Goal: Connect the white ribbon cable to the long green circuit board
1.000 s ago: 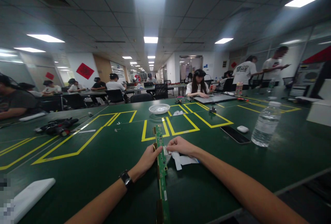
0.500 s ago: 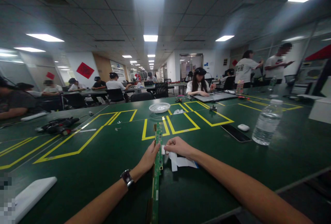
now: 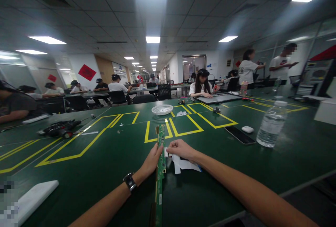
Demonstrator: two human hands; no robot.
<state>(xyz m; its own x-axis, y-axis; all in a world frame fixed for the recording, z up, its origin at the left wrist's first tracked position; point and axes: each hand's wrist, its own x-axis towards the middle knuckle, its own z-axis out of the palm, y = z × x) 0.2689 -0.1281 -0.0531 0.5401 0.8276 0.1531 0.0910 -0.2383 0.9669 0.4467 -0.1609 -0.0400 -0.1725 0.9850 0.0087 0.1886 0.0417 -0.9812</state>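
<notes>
A long, narrow green circuit board [image 3: 160, 181] runs away from me, above the table at the middle of the view. My left hand [image 3: 151, 160] grips its left edge, thumb on top. On the other side, my right hand [image 3: 182, 149] pinches the end of a white flat ribbon cable [image 3: 176, 164] at the board's right edge, beside a whitish connector. Whether the cable end sits inside that connector cannot be made out. The rest of the cable hangs folded below my right hand, with a blue tip showing.
On the green table [image 3: 105, 181] lie yellow tape outlines. A clear plastic dish [image 3: 162, 110] stands ahead. To the right are a black phone [image 3: 239, 135], a white earbud case [image 3: 247, 129] and a water bottle [image 3: 271, 125]. A black tool-like bundle [image 3: 59, 128] lies left. A person sits opposite.
Both hands, the board and the cable hold nearly the same position. The view has shifted very slightly. A standing person in the right background has turned.
</notes>
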